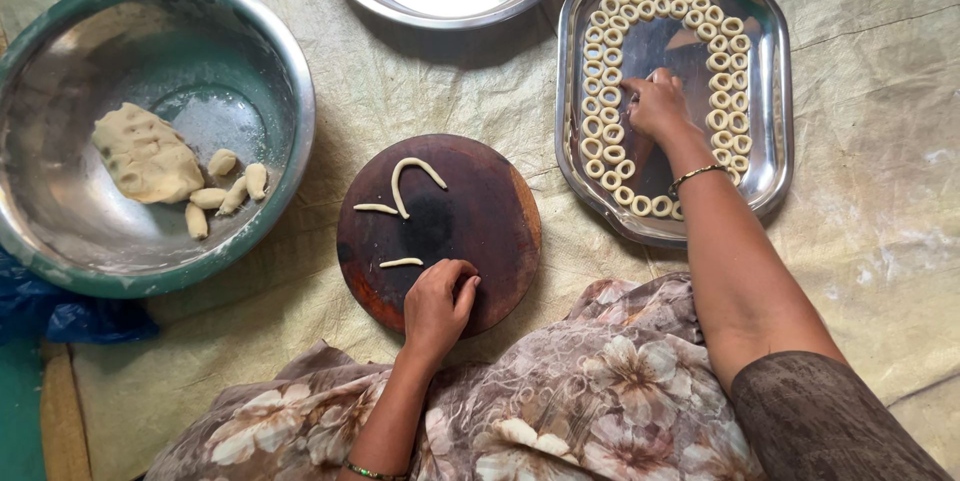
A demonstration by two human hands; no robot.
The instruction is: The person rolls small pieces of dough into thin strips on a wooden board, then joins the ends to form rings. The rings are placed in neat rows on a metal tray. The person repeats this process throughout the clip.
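**A:** Where are the hands?

**B:** The right hand (655, 104) reaches into the steel tray (770, 81), fingers pinched on a dough ring (634, 91) at the inner edge of the left-hand row of rings (603, 91). The left hand (437, 303) rests curled on the near edge of the round wooden board (480, 231); whether it grips anything I cannot tell.

**A:** How should the ring be set down well?

**B:** I'd judge: lay it flat, touching its neighbours without overlapping, and lift the fingers straight off so the loop keeps its shape.

**A:** And the dough on the board?

**B:** A short strip (401, 262) lies just beside the left fingers, its long axis running roughly left to right. Another short strip (375, 208) sits towards the board's left edge, lying the same way. The long strip (405, 181) is bent into a hook, its arch towards the far edge.

**A:** Anything else?

**B:** A large bowl (285, 71) on the left holds a dough lump (146, 154).
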